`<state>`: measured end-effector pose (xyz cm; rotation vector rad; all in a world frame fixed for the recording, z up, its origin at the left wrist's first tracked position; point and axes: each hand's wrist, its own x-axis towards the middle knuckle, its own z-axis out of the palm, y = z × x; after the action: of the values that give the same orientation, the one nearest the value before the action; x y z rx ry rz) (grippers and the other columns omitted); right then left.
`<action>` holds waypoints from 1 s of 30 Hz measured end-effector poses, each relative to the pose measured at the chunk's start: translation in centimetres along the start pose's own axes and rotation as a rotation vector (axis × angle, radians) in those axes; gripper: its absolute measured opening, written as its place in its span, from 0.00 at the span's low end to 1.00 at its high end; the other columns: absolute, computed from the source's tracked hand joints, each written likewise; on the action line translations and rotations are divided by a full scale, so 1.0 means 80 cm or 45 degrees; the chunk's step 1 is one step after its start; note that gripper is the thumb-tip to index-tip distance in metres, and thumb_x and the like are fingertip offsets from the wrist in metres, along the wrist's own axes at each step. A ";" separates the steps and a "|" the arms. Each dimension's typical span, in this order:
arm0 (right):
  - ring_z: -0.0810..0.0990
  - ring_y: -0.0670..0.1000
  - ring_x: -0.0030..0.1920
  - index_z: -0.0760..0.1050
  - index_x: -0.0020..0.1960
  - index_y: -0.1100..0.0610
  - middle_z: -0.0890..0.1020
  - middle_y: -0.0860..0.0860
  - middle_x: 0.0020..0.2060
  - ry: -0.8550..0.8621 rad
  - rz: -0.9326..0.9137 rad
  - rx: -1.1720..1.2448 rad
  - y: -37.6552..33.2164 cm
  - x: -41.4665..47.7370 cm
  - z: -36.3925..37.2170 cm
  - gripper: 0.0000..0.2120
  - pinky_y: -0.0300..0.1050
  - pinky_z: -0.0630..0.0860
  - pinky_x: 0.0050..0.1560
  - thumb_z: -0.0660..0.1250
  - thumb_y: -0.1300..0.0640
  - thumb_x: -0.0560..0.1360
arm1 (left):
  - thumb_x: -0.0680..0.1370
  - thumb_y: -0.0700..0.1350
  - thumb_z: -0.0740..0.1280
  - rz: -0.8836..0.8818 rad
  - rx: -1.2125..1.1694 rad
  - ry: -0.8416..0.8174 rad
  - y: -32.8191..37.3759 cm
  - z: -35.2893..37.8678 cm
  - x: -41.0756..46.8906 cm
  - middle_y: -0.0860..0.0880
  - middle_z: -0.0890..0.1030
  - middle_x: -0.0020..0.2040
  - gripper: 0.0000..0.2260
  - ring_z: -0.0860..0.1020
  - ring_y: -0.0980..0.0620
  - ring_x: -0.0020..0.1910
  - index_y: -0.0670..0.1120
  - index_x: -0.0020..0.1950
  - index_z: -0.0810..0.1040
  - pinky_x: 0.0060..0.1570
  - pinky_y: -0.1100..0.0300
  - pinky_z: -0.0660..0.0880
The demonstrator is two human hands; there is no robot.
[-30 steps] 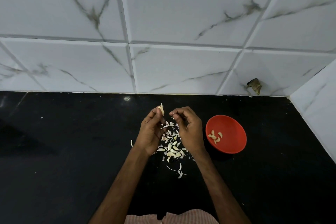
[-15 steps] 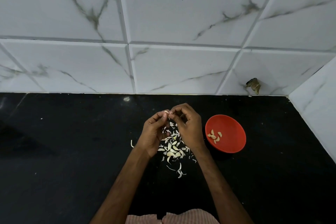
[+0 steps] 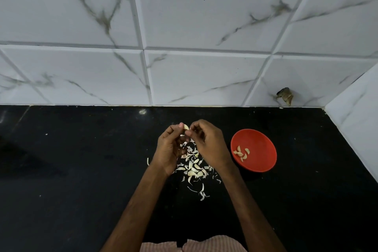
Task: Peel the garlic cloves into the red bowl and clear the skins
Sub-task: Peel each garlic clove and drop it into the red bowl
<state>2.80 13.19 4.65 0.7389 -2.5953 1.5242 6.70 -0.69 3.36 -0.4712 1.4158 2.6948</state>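
Near edge, 6 o'clock: striped cloth (image 3: 192, 245), with both forearms reaching up from it.

Loose skins (image 3: 193, 168) are scattered on the black counter (image 3: 81, 170) between the wrists. One stray flake (image 3: 147, 161) lies at 9 o'clock of the left wrist.

Above the heap the left hand (image 3: 169, 149) and right hand (image 3: 208, 145) meet, all fingers curled inward. The left fingers (image 3: 181, 125) pinch a garlic clove (image 3: 186, 127), its pale end showing at 12 o'clock of that hand. The right fingers (image 3: 189, 133) pinch at the clove's 5 o'clock side, apparently on its skin; too small to confirm.

Step in hand (judgement): stripping this clove.
- Hold the clove still with the left hand.
- Pull the skin downward in one strip so it drops on the heap, not toward the bowl.

The red bowl (image 3: 263, 161) sits at 3 o'clock of the right hand, near but apart. It holds a few peeled cloves (image 3: 241, 153). Skins not yet cleared.

Far: marbled white wall tiles (image 3: 204, 16).
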 end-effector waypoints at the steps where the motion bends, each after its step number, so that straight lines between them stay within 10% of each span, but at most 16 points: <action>1: 0.79 0.46 0.41 0.78 0.49 0.59 0.79 0.48 0.41 0.009 -0.020 -0.055 -0.002 0.001 0.000 0.05 0.41 0.77 0.41 0.68 0.57 0.81 | 0.75 0.52 0.71 0.026 0.035 0.001 0.000 0.003 -0.001 0.50 0.81 0.42 0.08 0.77 0.57 0.36 0.49 0.45 0.78 0.26 0.66 0.68; 8: 0.72 0.43 0.37 0.77 0.45 0.55 0.74 0.41 0.37 0.247 -0.041 -0.611 -0.011 -0.006 0.001 0.04 0.34 0.64 0.31 0.65 0.62 0.78 | 0.77 0.47 0.71 0.130 0.293 -0.024 0.002 0.008 -0.004 0.47 0.82 0.40 0.06 0.71 0.58 0.27 0.46 0.44 0.78 0.20 0.67 0.62; 14: 0.77 0.46 0.36 0.77 0.41 0.53 0.79 0.44 0.33 0.201 0.226 -0.316 -0.005 -0.002 0.000 0.08 0.44 0.72 0.35 0.68 0.61 0.78 | 0.80 0.35 0.68 0.389 0.613 0.047 -0.003 0.017 -0.004 0.38 0.83 0.42 0.05 0.78 0.55 0.35 0.38 0.45 0.75 0.33 0.66 0.73; 25: 0.78 0.51 0.38 0.80 0.42 0.57 0.79 0.49 0.34 0.208 -0.645 -1.065 0.002 -0.008 0.005 0.08 0.39 0.68 0.29 0.68 0.65 0.64 | 0.81 0.35 0.65 -0.102 0.084 0.366 -0.008 0.027 -0.005 0.47 0.74 0.29 0.08 0.66 0.58 0.21 0.41 0.41 0.75 0.18 0.67 0.61; 30: 0.77 0.49 0.38 0.77 0.40 0.55 0.79 0.47 0.34 0.263 -0.038 -0.640 -0.011 0.002 0.007 0.05 0.43 0.68 0.30 0.70 0.62 0.73 | 0.82 0.39 0.67 0.377 0.474 0.369 -0.021 0.029 -0.002 0.44 0.82 0.37 0.05 0.77 0.52 0.31 0.41 0.47 0.76 0.29 0.61 0.72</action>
<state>3.14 12.31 5.13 0.5293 -2.6184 0.8219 6.63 2.14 3.30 -0.6873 2.1684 2.5466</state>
